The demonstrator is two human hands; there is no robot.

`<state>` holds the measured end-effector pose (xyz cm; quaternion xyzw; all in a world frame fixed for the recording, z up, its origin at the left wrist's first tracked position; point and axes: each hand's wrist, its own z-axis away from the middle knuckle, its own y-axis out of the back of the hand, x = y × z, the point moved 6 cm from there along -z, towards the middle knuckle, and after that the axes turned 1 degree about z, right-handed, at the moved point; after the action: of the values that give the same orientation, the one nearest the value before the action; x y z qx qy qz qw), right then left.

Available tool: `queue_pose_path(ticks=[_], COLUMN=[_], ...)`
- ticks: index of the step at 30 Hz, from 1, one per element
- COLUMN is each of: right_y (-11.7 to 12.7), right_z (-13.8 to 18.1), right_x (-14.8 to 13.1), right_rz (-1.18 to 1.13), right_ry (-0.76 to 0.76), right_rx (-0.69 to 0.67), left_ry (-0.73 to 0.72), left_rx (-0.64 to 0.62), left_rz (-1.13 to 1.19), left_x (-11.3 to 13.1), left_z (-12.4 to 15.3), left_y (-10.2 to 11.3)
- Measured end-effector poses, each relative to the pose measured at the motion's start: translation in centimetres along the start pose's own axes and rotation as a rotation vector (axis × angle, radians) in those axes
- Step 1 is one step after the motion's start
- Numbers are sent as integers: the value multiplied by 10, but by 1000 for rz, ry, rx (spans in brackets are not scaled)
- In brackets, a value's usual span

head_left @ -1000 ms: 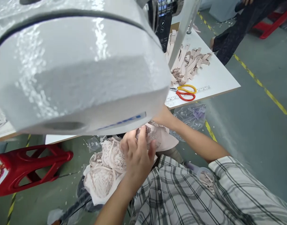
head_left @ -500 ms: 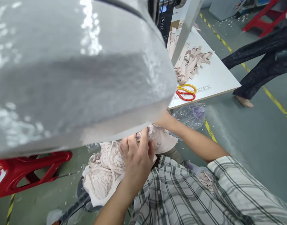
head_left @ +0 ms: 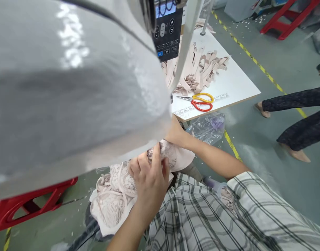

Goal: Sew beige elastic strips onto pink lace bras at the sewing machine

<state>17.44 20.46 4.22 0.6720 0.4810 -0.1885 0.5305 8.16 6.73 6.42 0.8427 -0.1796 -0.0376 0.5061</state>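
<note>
A pale pink lace garment [head_left: 115, 195] lies bunched in my lap, below the big grey sewing machine head [head_left: 71, 90] that fills the upper left. My left hand [head_left: 149, 174] rests on the lace with its fingers pressed together, pinching the fabric near its upper edge. My right forearm reaches in from the right, and only the wrist of my right hand [head_left: 175, 134] shows; its fingers are hidden behind the machine head. A further piece of the lace [head_left: 175, 158] spreads under that wrist.
On the white table [head_left: 241, 87] lie a heap of beige fabric strips [head_left: 199, 68] and scissors with red and yellow handles [head_left: 200, 101]. A black control panel [head_left: 166, 31] sits on the machine. A red stool [head_left: 24, 205] stands left; another person's legs [head_left: 301, 118] cross at right.
The view has shifted so the table and control panel show more. The other person's legs have moved to the right and nearer. My hands stay on the lace.
</note>
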Motion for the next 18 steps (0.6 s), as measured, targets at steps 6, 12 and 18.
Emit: queue_pose_path(ticks=[6,12,18], right_y=[8,17,19], right_z=[8,38,70], right_x=[-1,13,17], right_rz=[-142,-321,-341], right_ry=[-16,-101,-144], right_rx=[57,160,100], left_ry=[10,168,636], left_rx=[36,144,-27], left_rz=[76,362,1002], left_x=[-1,-29,-55], left_z=[4,14,23], left_y=[0,-4,-42])
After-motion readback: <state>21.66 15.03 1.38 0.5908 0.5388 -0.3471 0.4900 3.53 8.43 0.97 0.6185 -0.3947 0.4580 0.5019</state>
